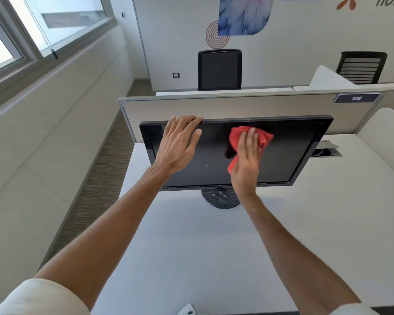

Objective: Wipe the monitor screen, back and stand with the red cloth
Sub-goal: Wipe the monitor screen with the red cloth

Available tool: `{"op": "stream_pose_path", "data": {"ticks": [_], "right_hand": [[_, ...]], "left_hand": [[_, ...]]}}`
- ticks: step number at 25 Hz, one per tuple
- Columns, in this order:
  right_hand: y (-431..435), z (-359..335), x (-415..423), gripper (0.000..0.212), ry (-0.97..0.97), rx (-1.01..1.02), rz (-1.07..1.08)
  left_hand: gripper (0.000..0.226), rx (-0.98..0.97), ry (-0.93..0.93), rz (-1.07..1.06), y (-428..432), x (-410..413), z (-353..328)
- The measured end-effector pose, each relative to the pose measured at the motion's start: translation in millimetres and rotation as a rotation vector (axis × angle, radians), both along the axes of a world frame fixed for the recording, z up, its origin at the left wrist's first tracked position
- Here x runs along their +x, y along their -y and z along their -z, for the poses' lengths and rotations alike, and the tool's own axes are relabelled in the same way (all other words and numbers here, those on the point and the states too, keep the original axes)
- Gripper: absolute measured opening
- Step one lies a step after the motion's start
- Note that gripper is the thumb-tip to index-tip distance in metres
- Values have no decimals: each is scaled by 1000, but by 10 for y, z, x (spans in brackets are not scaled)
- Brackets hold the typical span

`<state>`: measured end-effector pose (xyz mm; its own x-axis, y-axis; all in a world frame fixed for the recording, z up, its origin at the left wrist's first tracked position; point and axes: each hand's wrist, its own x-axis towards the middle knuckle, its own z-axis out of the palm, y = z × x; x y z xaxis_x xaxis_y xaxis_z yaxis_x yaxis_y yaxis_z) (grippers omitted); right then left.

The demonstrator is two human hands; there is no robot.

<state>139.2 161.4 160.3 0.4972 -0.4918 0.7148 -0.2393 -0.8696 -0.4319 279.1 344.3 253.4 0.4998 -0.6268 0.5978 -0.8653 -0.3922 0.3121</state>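
Monitor (289, 153) faces the person, long axis sideways; left hand (179, 144) grips its top, right hand (246, 160) presses red cloth (263, 136) flat.

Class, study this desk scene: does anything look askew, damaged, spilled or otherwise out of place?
Nothing is spilled or broken. Small oddities: the monitor leans back on its stand while the left hand steadies its top edge, faint smudges mark the screen beside the red cloth, and the desk's cable hatch stands open.

Counted on and around the white desk

One monitor (282, 155), one red cloth (263, 135), two hands, two black office chairs, one numbered partition label (356, 98).
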Motion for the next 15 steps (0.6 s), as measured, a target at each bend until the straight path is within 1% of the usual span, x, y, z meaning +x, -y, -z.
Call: {"op": "stream_pose_path", "data": {"ticks": [2,3,4,6,8,12,15], "right_hand": [[-129,53,53,96,-246,-253,-80],[-157,59,77,101,-329,-353,-128],[-163,54,89,101,-378,-423,-170],[-108,27,65,99,-404,-493,-188],[-8,23,3,98,-382,-479,-152],[254,27,-157,102,-314,-361,-67],[496,2,-297,100,-246,-280,-1]], "left_hand": [[46,-21,-1,-20,67,-26,42],[45,-43,-2,-33,72,-34,73],[43,-63,5,-41,67,-39,102],[39,-87,32,-43,65,-52,142],[37,-102,41,-55,103,-65,154],[35,-139,3,-70,161,-73,176],[35,-138,8,-39,136,-57,189]]}}
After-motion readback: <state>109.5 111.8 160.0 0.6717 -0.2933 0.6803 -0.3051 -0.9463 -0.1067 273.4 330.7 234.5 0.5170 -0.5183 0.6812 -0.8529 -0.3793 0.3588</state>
